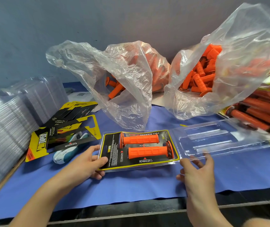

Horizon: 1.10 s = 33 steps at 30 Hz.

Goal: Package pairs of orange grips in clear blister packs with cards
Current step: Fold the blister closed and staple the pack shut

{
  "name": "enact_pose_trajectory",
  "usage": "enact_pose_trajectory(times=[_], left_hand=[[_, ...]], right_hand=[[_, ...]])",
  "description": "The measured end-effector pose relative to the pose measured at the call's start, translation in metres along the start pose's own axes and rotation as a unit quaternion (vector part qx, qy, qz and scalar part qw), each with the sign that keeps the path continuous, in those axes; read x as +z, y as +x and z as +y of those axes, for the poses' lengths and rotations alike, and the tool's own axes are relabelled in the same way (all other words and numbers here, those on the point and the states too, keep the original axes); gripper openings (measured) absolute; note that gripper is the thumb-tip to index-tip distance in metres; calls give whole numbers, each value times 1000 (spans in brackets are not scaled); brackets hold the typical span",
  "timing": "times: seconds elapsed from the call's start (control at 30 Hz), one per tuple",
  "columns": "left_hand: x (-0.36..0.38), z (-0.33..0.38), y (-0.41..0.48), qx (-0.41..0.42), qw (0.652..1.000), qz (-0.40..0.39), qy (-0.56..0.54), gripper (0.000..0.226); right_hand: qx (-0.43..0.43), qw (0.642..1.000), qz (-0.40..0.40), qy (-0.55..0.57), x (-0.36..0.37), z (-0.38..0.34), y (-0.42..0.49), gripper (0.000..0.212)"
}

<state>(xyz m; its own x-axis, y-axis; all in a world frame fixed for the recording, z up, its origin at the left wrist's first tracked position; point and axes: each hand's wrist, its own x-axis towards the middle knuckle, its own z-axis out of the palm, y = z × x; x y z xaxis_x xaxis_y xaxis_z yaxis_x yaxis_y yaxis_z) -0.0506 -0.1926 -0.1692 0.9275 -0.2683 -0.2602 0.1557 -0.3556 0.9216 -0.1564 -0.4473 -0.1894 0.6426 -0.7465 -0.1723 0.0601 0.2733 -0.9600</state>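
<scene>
An open clear blister pack (113,169) lies on the blue table cover in front of me. Its left half holds a black and yellow card (113,151) with two orange grips (140,139) lying side by side on it. The clear lid half (213,136) is folded out flat to the right. My left hand (88,163) pinches the pack's left edge, thumb on top. My right hand (196,169) hovers at the hinge between the two halves, fingers spread and blurred; it holds nothing.
Two clear plastic bags (127,79) (229,68) of loose orange grips stand behind the pack. Finished packs (262,112) pile up at the right. Printed cards (65,126) and stacks of empty blisters (4,128) lie at the left, beside a white and teal tool (67,153).
</scene>
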Motion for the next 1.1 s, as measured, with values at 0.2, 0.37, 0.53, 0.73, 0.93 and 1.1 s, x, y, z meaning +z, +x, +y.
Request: enact_pose_trajectory(times=[0.2, 0.37, 0.53, 0.73, 0.93, 1.1], left_hand=[[-2, -2, 0, -1, 1000, -1, -7, 24], [-2, -2, 1, -1, 1000, -1, -8, 23], [-1, -3, 3, -8, 1000, 6, -7, 19], [-2, 0, 5, -34, 997, 35, -63, 23], [-8, 8, 5, -105, 985, 23, -134, 49], [-7, 8, 5, -109, 986, -7, -127, 50]], right_hand=[[-147, 984, -12, -102, -1, -2, -13, 66], [-216, 957, -86, -174, -3, -4, -13, 54], [-317, 891, -128, -299, -12, 0, -13, 59], [-419, 787, -115, -439, -17, 1, -13, 58], [-495, 696, -85, -513, -22, 5, -3, 55], [-527, 651, -94, -538, -25, 8, 4, 59]])
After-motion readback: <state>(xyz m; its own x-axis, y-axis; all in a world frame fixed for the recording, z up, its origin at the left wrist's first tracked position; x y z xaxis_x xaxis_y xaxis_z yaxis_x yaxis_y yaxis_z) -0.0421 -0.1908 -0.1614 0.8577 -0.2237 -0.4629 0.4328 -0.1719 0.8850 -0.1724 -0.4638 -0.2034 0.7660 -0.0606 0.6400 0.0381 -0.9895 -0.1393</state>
